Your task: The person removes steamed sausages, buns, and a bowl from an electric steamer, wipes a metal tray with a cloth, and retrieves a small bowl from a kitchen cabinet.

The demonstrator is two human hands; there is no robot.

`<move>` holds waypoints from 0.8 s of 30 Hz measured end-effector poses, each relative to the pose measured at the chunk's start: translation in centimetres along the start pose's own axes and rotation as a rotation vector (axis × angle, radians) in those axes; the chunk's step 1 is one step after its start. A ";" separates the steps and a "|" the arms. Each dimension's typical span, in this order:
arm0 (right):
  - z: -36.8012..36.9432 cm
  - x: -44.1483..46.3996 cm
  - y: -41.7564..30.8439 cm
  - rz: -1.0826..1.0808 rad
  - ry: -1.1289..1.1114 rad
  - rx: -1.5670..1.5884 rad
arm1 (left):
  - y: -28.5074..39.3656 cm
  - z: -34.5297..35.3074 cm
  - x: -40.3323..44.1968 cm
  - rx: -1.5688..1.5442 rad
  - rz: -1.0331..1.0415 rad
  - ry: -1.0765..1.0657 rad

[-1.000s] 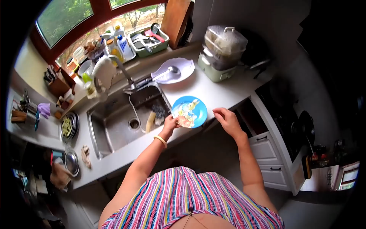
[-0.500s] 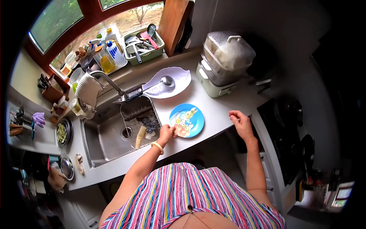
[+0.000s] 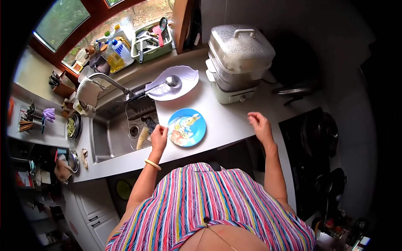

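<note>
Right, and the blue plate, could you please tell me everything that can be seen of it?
The blue plate is round and smooth-looking, with a printed long-eared figure, like a rabbit, in pale yellow and pinkish tones. Plastic or ceramic, I cannot tell. It is face up with nothing on it, on the white counter, between the sink and the steamer, nearer the person than the lilac dish. The left hand is at its edge; whether it touches is unclear.

The dark area beyond the right end of the counter (image 3: 226, 125) is obscuring its contents. Condensation on the steamer lid (image 3: 240, 44) is blurring whatever lies inside; I am identifying nothing there.
</note>
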State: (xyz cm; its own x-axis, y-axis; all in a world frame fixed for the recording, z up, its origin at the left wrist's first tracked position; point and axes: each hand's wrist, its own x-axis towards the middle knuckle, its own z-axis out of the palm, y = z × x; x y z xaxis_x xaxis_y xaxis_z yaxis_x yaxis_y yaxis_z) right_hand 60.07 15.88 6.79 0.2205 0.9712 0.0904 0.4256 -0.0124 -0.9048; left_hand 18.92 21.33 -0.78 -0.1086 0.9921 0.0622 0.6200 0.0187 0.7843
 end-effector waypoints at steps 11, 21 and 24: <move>-10.5 26.1 4.1 0.167 0.220 -0.013 | 16.5 9.3 16.5 -0.575 -0.264 -0.446; -10.6 33.0 7.4 0.356 -0.305 0.317 | 18.5 13.4 22.3 -0.698 -0.324 -0.522; -10.4 32.1 6.9 0.281 -0.236 0.252 | 18.3 14.3 22.5 -0.717 -0.266 -0.461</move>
State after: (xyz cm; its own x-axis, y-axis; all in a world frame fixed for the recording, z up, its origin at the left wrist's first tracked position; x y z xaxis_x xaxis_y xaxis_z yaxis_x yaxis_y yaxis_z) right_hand 79.25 44.54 7.74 0.0783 0.9665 -0.2443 0.1446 -0.2535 -0.9565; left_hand 38.87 45.79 6.16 0.2397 0.9199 -0.3102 -0.0325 0.3270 0.9445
